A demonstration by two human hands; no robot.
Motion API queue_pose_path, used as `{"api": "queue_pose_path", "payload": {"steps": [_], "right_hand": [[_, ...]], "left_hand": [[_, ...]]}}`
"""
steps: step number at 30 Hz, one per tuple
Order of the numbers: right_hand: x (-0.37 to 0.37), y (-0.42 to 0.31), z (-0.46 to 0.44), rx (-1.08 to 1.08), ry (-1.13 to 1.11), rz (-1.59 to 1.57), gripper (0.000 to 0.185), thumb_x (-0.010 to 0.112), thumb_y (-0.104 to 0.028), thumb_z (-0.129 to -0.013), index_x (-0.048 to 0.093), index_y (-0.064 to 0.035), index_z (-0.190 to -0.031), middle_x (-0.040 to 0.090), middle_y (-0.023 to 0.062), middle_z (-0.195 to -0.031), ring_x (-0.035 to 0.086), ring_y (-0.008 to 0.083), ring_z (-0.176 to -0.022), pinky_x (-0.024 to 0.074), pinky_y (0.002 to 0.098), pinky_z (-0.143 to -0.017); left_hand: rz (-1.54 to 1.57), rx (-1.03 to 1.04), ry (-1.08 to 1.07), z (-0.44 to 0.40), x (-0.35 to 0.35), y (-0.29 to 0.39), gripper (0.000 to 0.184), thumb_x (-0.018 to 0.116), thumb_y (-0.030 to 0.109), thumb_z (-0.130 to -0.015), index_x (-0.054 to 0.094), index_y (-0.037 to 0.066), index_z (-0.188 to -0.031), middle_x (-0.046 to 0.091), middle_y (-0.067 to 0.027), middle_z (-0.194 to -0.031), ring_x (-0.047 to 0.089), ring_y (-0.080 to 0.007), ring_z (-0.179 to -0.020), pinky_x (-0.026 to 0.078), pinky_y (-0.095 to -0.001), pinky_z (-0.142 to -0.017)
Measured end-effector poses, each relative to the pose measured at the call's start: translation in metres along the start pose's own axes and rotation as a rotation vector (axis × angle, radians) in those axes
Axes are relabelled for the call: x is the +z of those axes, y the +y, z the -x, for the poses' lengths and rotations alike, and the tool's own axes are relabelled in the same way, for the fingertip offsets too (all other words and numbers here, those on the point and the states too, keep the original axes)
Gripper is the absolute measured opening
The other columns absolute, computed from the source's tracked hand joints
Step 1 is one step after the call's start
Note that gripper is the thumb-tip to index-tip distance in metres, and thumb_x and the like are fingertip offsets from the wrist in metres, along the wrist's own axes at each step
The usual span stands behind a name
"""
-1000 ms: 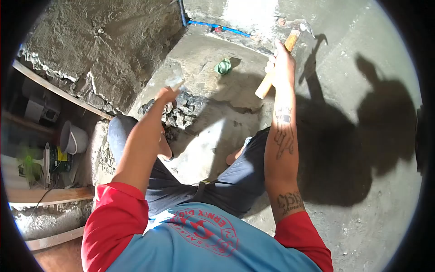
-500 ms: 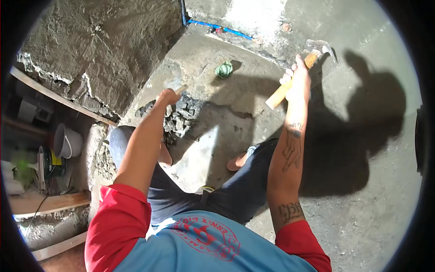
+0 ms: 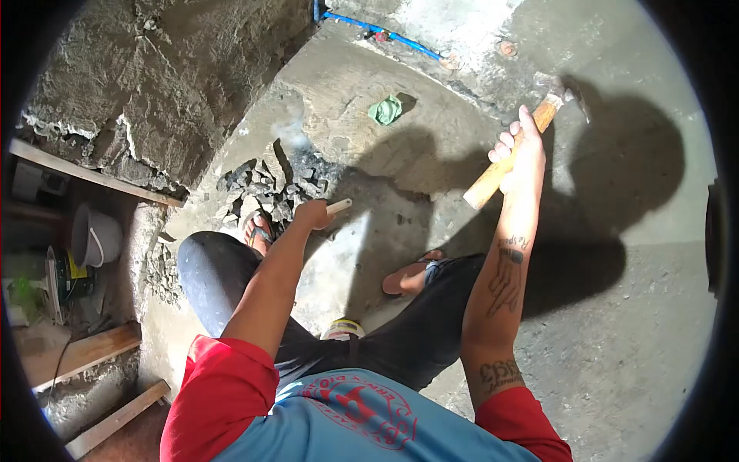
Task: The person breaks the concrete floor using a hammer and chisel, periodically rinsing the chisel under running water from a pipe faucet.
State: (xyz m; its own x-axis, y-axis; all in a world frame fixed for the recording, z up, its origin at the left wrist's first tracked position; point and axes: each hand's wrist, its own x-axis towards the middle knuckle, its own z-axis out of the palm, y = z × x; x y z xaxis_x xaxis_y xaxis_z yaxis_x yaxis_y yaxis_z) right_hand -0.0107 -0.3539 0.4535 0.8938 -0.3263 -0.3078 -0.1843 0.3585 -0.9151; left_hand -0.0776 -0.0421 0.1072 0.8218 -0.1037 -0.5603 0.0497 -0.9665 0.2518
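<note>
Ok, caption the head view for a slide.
Right hand grips a hammer; left hand holds a pale handle near grey rubble.

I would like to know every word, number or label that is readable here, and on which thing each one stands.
"ERNIX DIO": round red print on the blue shirt; its remaining text is unclear.
"Resp", ending unclear: tattoo near the right wrist.
Too blurred to read: tattoo near the right elbow; yellow label at far left.

One hammer (image 3: 485, 188), one pale bar (image 3: 339, 206), two feet (image 3: 403, 279)
</note>
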Motion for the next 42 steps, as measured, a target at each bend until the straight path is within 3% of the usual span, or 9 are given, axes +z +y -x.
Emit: {"api": "queue_pose_path", "payload": {"steps": [24,26,39,42], "right_hand": [[0.012,0.008,0.001,0.026,-0.043,0.037,0.039,0.064,-0.044,-0.082,0.039,-0.0156,-0.073,0.029,-0.0058,-0.055,0.029,0.0069,-0.043,0.0277,0.0225,-0.041],[0.012,0.008,0.000,0.024,-0.046,0.037,0.039,0.064,-0.044,-0.082,0.039,-0.0155,-0.073,0.029,-0.0058,-0.055,0.029,0.0069,-0.043,0.0276,0.0225,-0.041],[0.012,0.009,0.003,0.030,-0.032,0.077,0.038,0.063,-0.043,-0.083,0.040,-0.0156,-0.072,0.030,-0.0057,-0.055,0.030,0.0068,-0.042,0.0277,0.0228,-0.040],[0.012,0.010,0.002,0.036,-0.025,0.132,0.037,0.064,-0.042,-0.083,0.041,-0.0157,-0.069,0.033,-0.0050,-0.055,0.031,0.0073,-0.042,0.0278,0.0234,-0.040]], "left_hand": [[0.076,-0.097,-0.008,-0.004,0.000,0.000,0.045,0.059,0.045,-0.078,0.065,0.009,-0.105,0.065,-0.0143,-0.108,0.062,-0.0298,-0.099,0.049,-0.0423,-0.085],[0.076,-0.061,0.027,-0.003,0.001,-0.001,0.050,0.057,0.051,-0.081,0.065,0.005,-0.099,0.065,-0.0187,-0.099,0.063,-0.0334,-0.093,0.049,-0.0443,-0.081],[0.061,-0.040,0.049,-0.006,0.005,-0.005,0.048,0.056,0.049,-0.082,0.065,0.005,-0.099,0.066,-0.0174,-0.097,0.063,-0.0330,-0.092,0.050,-0.0438,-0.080],[0.091,-0.091,0.008,-0.012,-0.001,0.000,0.044,0.057,0.044,-0.081,0.065,0.007,-0.104,0.065,-0.0152,-0.105,0.062,-0.0307,-0.097,0.049,-0.0422,-0.083]]}}
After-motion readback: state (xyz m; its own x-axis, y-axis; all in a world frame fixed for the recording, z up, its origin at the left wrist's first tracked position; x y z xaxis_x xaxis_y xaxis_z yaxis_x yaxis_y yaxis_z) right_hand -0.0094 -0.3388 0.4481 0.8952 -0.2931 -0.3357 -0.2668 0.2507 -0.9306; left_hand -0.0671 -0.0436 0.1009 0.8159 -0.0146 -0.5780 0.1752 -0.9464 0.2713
